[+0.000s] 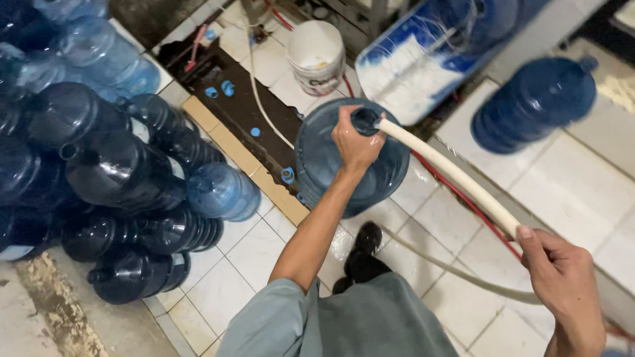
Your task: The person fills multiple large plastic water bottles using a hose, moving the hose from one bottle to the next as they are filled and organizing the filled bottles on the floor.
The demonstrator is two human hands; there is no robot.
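One upright blue jug (318,164): left hand (355,141) fingers wrapped around its neck, white hose (450,173) in mouth; contents unclear. Right hand (559,275), 4 o'clock, fingers curled on hose.

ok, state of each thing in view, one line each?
Left hand: gripping the neck of the upright jug.
Right hand: closed around the hose.
Hose: end pushed into the jug mouth.
Upright jug: standing on the tiles, uncapped.
Stacked jugs: lying on their sides, piled.
White bucket: upright.
Far jug: lying tilted on the raised ledge.
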